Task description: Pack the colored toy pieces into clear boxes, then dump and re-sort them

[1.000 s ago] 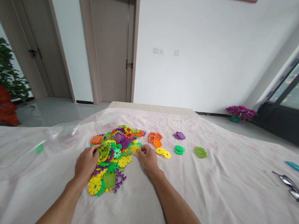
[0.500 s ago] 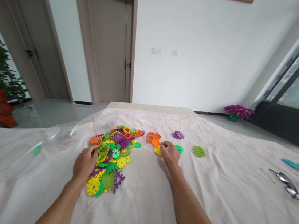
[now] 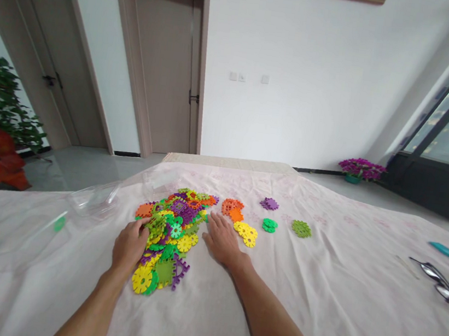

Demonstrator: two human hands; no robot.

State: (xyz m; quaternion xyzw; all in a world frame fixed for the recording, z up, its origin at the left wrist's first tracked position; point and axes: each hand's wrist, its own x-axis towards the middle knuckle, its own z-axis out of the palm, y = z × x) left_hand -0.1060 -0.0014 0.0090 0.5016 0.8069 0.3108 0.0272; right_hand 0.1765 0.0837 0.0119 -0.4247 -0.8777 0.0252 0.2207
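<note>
A mixed pile of plastic interlocking building pieces (image 3: pixel 180 206), yellow, green, purple and orange, lies on the cloth. At its left edge my left hand (image 3: pixel 129 243) is closed, its fingertips on a clump of olive-green notched pieces (image 3: pixel 155 227). My right hand (image 3: pixel 222 238) lies low at the pile's right side with fingers stretched forward, beside a small green disc at the pile's edge. Sorted by colour to the right are orange pieces (image 3: pixel 232 207), yellow discs (image 3: pixel 246 232), green discs (image 3: pixel 270 225), purple pieces (image 3: pixel 269 203) and olive-green pieces (image 3: pixel 301 229).
Clear plastic containers (image 3: pixel 94 199) stand at the left, one with a green piece (image 3: pixel 59 223). A pair of glasses (image 3: pixel 439 281) and a blue object (image 3: pixel 443 249) lie at the far right. A pale cloth (image 3: pixel 334 304) with folds covers the table.
My right hand has left the yellow discs and moved left to the pile's edge, its fingers now extended. The yellow discs lie in their own group. My left hand has stayed at the olive-green clump.
</note>
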